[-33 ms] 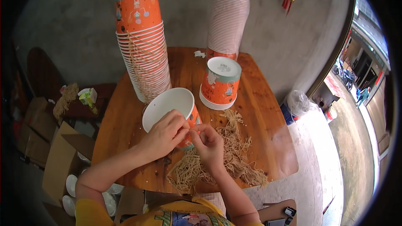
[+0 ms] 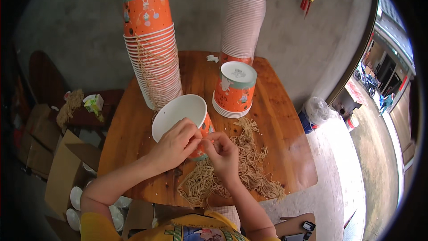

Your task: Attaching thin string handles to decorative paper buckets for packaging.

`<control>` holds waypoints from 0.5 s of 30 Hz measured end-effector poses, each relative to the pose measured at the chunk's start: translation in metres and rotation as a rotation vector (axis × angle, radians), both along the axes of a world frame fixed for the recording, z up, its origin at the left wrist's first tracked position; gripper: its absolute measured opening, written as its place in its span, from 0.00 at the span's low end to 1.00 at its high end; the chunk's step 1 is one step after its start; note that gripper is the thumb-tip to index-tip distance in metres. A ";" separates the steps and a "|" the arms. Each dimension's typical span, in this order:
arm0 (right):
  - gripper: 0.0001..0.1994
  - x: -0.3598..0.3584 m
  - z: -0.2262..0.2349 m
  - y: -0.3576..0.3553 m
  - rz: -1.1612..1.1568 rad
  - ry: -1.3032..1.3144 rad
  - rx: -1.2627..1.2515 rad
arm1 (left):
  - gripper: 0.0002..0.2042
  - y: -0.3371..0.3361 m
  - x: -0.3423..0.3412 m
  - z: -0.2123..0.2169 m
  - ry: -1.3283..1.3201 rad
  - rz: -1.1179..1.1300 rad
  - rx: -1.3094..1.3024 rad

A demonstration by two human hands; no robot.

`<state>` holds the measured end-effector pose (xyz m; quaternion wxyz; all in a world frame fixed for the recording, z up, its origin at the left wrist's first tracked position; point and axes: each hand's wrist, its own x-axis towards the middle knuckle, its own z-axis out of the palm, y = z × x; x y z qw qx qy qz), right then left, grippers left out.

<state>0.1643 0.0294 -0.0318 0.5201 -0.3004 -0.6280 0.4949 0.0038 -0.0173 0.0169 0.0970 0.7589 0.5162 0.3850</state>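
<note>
A large orange paper bucket [image 2: 179,108] with a white inside leans on the wooden table, its mouth tipped toward me. Across its right side my left hand [image 2: 179,141] is closed, thumb and fingers pinched together. My right hand [image 2: 221,152] meets it there, also in a pinch, with the fingertips of both nearly touching. Whatever is between them is too small or hidden to make out. Beneath and right of my right hand spreads a loose heap of tan cord [image 2: 252,163].
A tall stack of nested orange buckets [image 2: 156,64], with tan cords hanging down it, stands behind left. Upside-down buckets [image 2: 236,90] stand behind right, before a plastic-wrapped stack [image 2: 243,24]. A cardboard box [image 2: 67,169] with white round items sits below the wooden table's [image 2: 290,151] left side.
</note>
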 end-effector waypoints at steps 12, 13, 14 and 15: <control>0.08 -0.011 0.003 0.006 -0.181 -0.159 0.334 | 0.13 0.000 -0.004 0.007 -0.373 0.009 -0.393; 0.08 -0.012 0.004 0.005 -0.207 -0.183 0.374 | 0.13 -0.001 -0.004 0.006 -0.371 -0.001 -0.386; 0.08 -0.014 0.004 0.005 -0.203 -0.183 0.371 | 0.13 -0.001 -0.005 0.005 -0.371 0.003 -0.389; 0.09 -0.015 0.004 0.005 -0.218 -0.200 0.391 | 0.12 -0.002 -0.005 0.005 -0.356 0.010 -0.403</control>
